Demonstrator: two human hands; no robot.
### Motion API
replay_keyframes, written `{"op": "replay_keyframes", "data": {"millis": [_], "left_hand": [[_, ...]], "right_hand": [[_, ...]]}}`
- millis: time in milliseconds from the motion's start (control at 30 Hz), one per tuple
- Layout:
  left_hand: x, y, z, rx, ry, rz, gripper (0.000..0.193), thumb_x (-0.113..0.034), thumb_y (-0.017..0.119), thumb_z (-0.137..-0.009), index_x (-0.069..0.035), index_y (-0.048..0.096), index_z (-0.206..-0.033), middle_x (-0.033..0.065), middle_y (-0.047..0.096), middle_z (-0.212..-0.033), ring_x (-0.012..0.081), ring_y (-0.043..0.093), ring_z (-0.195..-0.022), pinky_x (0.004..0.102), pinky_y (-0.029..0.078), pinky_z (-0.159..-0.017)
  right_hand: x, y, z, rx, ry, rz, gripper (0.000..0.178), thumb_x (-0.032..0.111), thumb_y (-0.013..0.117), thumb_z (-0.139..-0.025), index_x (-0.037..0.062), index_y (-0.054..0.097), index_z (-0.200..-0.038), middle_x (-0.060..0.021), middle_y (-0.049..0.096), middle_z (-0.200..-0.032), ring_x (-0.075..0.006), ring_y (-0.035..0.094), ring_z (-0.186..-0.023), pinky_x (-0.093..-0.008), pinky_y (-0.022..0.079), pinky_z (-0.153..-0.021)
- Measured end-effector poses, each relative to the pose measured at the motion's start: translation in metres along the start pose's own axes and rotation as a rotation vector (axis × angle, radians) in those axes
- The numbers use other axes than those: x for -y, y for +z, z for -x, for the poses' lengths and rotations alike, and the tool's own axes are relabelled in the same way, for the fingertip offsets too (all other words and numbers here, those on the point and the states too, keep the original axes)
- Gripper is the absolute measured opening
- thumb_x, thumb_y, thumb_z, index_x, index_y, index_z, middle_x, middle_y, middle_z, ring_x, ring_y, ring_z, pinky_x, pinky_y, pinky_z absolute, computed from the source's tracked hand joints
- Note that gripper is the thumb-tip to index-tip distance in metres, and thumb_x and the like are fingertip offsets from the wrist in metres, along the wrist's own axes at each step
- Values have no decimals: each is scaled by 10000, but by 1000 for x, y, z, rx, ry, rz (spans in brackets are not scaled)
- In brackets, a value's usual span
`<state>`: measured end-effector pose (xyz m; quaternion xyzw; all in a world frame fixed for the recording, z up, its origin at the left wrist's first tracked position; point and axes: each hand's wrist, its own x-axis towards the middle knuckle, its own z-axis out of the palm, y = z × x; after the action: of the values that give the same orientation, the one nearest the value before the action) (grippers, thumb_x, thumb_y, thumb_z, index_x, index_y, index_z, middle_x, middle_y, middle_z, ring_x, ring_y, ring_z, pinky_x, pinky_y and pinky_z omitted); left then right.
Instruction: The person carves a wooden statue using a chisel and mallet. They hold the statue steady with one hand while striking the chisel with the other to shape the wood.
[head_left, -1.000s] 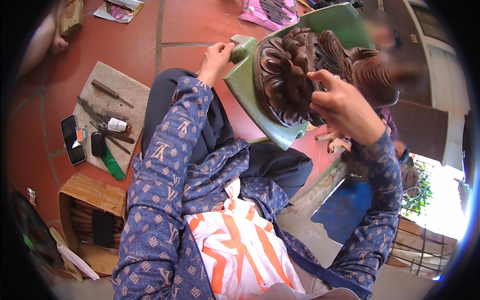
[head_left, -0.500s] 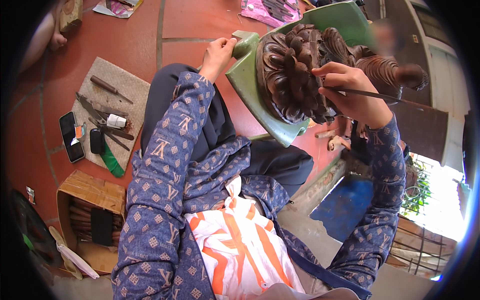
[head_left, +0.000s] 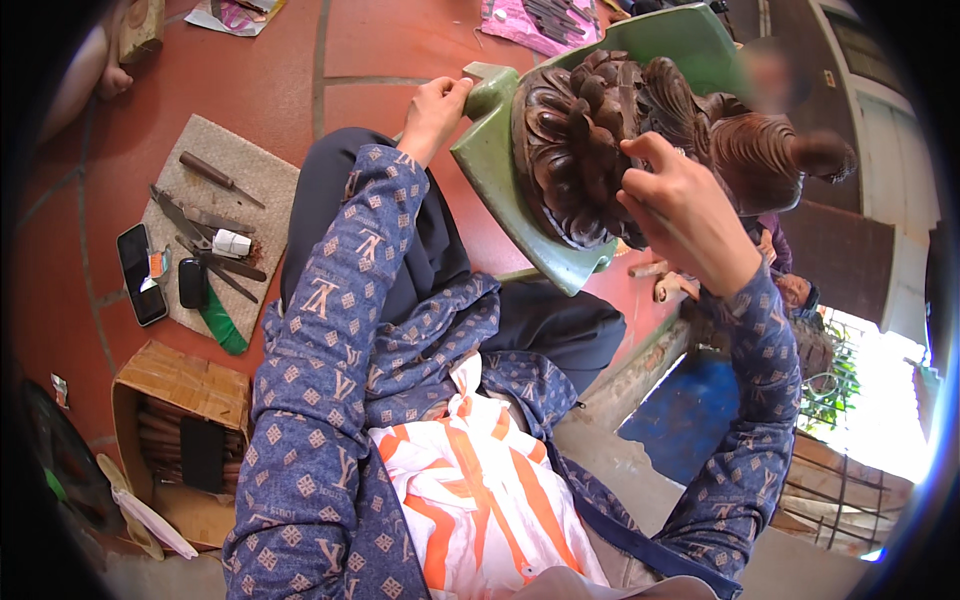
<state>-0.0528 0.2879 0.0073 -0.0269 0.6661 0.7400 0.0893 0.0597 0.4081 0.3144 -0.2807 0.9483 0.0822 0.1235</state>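
On the far right, we have the carving [head_left: 572, 150] resting against a green stand [head_left: 500, 175]. Our left hand [head_left: 436, 110] pinches the stand's corner; our right hand [head_left: 688, 205] curls its fingers beside the carving, their grip unclear to us.

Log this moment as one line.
left hand: holding corner of green support | right hand: curled at dark wood carving, grip unclear | mat: hand tools laid out

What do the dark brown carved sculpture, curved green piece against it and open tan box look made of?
Sculpture: probably polished wood, from its brown sheen and carved ridges. Green piece: plastic or glazed ceramic, unclear; smooth, glossy surface. Box: likely unpainted cardboard, with thin, tan walls.
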Motion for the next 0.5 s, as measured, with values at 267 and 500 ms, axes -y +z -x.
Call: {"op": "replay_keyframes", "data": {"millis": [267, 500], "left_hand": [[3, 0, -4, -21, 22, -2, 451, -421, 558, -922, 7, 697, -887, 130, 678, -714, 220, 666, -685, 363, 505, -658], [-3, 2, 2, 37, -18, 6, 429, -399, 582, -936, 13, 703, -936, 72, 663, -738, 139, 617, -701, 304, 487, -662]], "right_hand": [[1, 2, -2, -34, -61, 31, 92, 72, 684, -799, 1, 626, -810, -200, 617, -1048, -394, 642, -794, -433, 545, -701], [-28, -11, -1, -42, 127, -411, 113, 56, 701, -796, -18, 640, -856, -164, 676, -964, -356, 643, -760, -360, 524, -690]]}}
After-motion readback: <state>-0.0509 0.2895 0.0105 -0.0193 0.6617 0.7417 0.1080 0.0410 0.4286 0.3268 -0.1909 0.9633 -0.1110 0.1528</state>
